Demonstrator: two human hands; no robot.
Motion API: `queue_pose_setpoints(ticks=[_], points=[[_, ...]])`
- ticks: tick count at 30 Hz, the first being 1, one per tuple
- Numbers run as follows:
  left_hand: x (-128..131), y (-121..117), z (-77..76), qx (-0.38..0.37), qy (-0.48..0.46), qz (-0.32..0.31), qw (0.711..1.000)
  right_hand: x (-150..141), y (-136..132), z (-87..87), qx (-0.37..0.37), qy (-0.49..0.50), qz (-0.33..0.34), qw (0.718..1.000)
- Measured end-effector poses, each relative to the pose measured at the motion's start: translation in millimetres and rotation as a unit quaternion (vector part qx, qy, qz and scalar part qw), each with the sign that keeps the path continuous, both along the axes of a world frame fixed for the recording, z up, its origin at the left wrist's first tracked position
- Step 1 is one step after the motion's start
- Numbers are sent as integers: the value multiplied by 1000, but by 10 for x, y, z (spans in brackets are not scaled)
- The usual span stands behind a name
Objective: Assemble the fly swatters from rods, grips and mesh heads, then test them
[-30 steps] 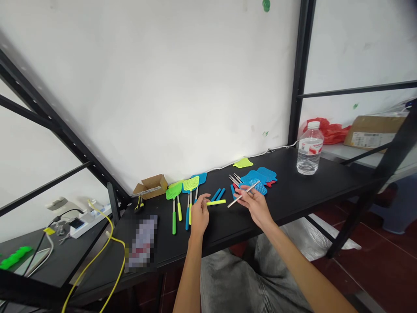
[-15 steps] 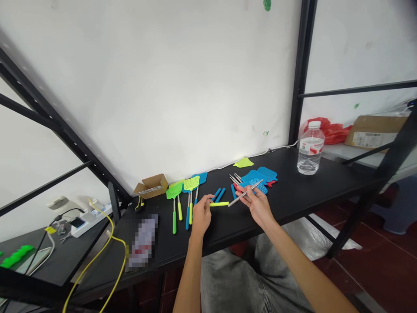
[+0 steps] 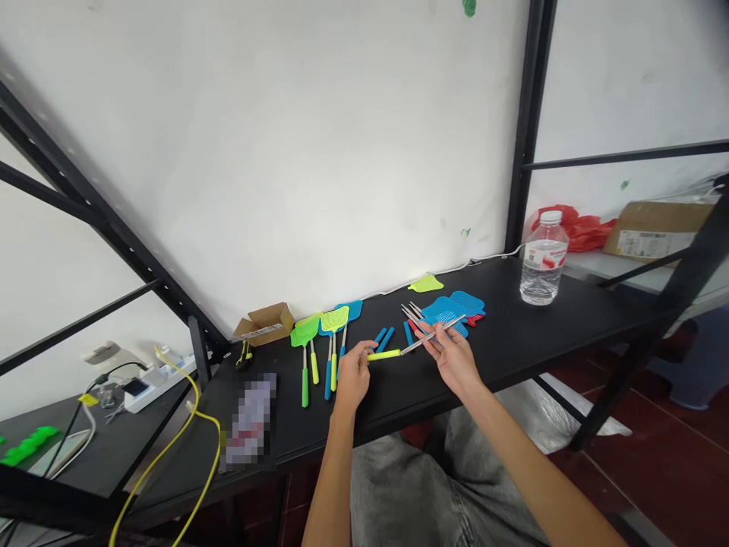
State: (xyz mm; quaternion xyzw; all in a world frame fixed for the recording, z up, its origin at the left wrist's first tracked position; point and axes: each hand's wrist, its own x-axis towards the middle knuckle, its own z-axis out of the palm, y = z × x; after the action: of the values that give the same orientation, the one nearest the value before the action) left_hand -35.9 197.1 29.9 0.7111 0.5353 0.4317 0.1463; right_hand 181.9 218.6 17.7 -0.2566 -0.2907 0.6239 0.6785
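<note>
One bottle (image 3: 544, 262), two cardboard boxes (image 3: 654, 228)
Left of the bottle: three loose blue handles (image 3: 386, 339), one held yellow handle (image 3: 387, 355), one held rod (image 3: 418, 343).

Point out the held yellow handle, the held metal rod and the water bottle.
Yellow handle (image 3: 386, 355), head view: exposed middle.
Metal rod (image 3: 414, 346), head view: shaft, near left end.
Water bottle (image 3: 543, 260), head view: body's middle.

Bottle (image 3: 543, 266) on table (image 3: 512, 338), right of swatter heads (image 3: 442, 308).

The silver rod (image 3: 415, 344) has closed the gap — its tip now meets the yellow handle (image 3: 386, 355).
</note>
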Motion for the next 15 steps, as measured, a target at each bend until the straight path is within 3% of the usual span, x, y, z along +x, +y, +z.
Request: queue_pose_setpoints(ticks=[15], points=[[68, -66, 55, -11, -6, -48, 999, -37, -36, -2, 27, -51, -13, 998]])
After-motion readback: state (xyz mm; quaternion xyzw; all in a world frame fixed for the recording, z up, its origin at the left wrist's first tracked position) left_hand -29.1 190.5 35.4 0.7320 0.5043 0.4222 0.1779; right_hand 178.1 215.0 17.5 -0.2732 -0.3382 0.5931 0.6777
